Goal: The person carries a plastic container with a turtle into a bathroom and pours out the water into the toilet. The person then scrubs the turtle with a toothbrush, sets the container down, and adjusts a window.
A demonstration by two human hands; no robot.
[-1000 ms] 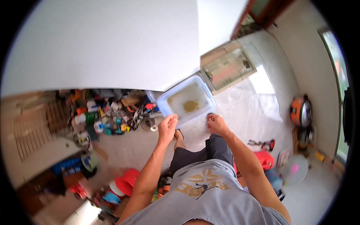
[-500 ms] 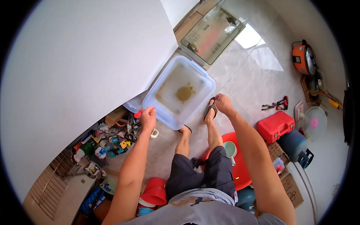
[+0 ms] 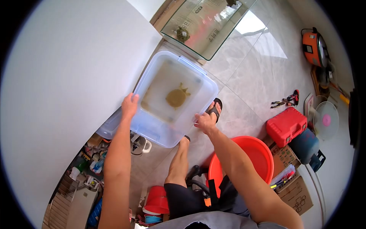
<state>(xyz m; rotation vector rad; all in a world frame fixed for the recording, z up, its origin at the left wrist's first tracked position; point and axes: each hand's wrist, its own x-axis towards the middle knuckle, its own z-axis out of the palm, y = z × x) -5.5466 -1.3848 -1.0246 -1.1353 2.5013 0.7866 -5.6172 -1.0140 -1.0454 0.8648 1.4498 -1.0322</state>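
A translucent blue plastic tub (image 3: 156, 131) stands on the tiled floor in front of me, with shallow murky water in it. A turtle (image 3: 176, 98) sits in that water with its head toward the far right. My left hand (image 3: 130, 105) grips the tub's left rim, fingers bent over the edge. Across from it, my right hand (image 3: 204, 122) holds the right rim beside my sandalled foot. The parts of the fingers under the rims are hidden. Whether the tub is lifted at the near end, I cannot tell.
Beyond the tub stands a glass tank (image 3: 206, 30) with a second turtle (image 3: 182, 34) in it. A red basin (image 3: 253, 152) lies near my right leg, a red toolbox (image 3: 286, 126) farther right. A white panel (image 3: 84, 61) borders the left, with clutter below it.
Both hands have come down onto the tub's rims; before, they were closed above its near sides. The view has come closer to the tub. The green dipper in the basin no longer shows.
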